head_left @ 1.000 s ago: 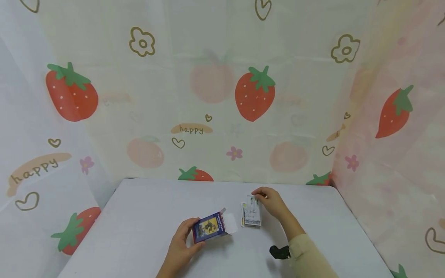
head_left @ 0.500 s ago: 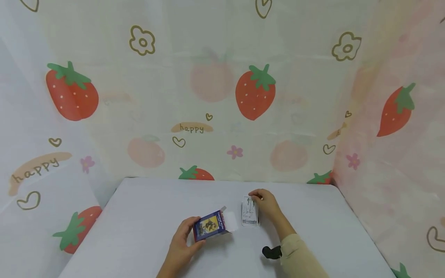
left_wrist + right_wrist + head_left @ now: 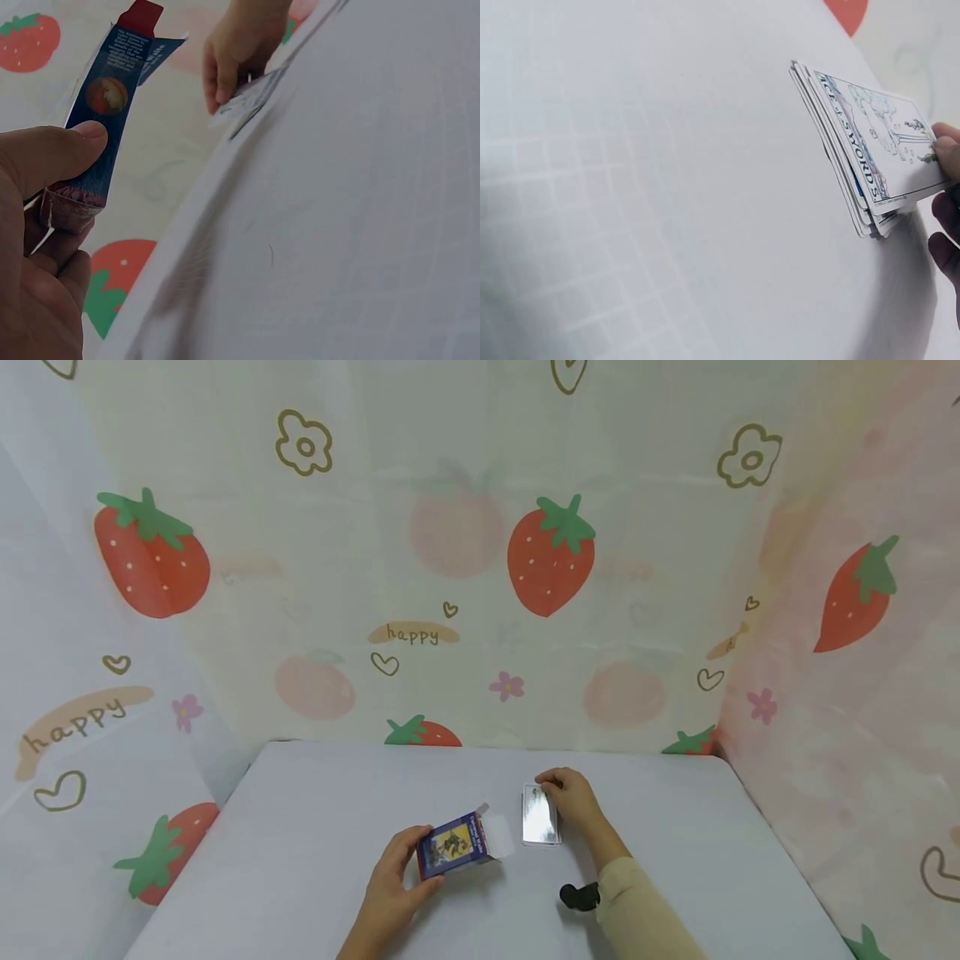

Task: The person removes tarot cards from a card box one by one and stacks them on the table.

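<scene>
While my left hand (image 3: 390, 887) gripped the open blue card box (image 3: 454, 845) at lower centre of the frame, my right hand (image 3: 573, 799) pinched the deck of cards (image 3: 538, 815) just right of it on the table (image 3: 315, 827).

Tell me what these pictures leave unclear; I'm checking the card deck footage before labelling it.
- Card box: whether cards remain inside; the left hand and the box walls hide it in both views.
- Deck of cards: lower cards covered by the top card.
- Top card, head view: glare whites out its face.
- Right hand: cut off by the right wrist frame edge.
</scene>
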The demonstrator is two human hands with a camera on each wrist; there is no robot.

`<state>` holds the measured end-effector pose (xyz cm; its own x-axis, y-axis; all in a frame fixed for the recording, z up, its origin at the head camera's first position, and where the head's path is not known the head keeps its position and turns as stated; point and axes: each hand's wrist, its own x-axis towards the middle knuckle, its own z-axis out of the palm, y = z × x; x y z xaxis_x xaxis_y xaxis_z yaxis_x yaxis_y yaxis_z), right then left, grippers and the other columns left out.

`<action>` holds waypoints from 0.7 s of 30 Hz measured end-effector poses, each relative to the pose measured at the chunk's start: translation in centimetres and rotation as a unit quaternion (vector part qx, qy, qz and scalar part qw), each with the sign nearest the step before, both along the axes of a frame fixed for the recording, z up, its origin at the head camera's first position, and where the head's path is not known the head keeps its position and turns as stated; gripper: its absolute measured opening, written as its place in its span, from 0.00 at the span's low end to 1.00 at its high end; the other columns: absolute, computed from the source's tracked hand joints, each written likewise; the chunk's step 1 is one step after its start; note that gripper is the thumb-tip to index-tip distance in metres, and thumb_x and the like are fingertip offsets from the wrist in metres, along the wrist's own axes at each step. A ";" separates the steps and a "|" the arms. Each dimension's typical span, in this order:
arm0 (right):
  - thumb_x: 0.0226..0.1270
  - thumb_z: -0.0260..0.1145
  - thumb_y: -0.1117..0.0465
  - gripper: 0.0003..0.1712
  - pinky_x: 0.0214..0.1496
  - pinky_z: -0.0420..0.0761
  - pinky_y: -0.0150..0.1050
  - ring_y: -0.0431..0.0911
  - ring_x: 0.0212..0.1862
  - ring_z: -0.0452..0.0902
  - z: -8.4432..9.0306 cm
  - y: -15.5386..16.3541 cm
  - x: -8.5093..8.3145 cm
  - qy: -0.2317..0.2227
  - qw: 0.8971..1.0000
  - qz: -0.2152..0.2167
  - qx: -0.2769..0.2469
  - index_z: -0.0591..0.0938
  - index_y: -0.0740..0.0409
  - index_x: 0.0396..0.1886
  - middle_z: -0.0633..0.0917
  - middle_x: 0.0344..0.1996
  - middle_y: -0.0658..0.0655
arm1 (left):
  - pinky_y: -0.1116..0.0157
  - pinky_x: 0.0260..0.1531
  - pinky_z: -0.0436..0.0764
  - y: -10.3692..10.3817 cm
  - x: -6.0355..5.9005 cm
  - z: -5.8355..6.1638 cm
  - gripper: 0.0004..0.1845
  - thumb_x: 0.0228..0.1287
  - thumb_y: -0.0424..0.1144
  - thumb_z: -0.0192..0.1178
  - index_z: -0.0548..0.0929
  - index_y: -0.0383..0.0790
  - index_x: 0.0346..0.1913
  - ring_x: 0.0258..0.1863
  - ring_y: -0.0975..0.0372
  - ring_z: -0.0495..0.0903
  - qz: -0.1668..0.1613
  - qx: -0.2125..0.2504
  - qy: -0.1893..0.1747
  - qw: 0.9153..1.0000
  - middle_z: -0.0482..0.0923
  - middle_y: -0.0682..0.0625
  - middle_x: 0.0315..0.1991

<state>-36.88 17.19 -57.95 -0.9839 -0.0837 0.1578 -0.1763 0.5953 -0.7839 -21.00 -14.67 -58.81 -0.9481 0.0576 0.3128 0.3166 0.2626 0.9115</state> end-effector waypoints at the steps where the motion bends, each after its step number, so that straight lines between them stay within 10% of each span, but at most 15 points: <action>1: 0.74 0.64 0.66 0.07 0.57 0.84 0.51 0.51 0.52 0.81 -0.1 0.0 0.0 0.001 1.000 0.002 0.002 0.88 0.57 0.44 0.86 0.45 0.56 | 0.75 0.74 0.62 0.0 0.0 0.0 0.43 0.48 0.22 0.76 0.75 0.51 0.67 0.72 0.58 0.69 0.001 0.000 0.001 1.000 0.73 0.53 0.67; 21: 0.72 0.66 0.66 0.06 0.52 0.84 0.48 0.49 0.46 0.80 -1.1 -0.2 -0.3 0.009 0.999 0.007 0.043 0.89 0.56 0.41 0.86 0.40 0.55 | 0.74 0.73 0.63 -0.5 -0.2 -0.6 0.42 0.48 0.25 0.78 0.74 0.43 0.69 0.71 0.58 0.70 -0.004 -0.015 0.036 0.999 0.73 0.51 0.67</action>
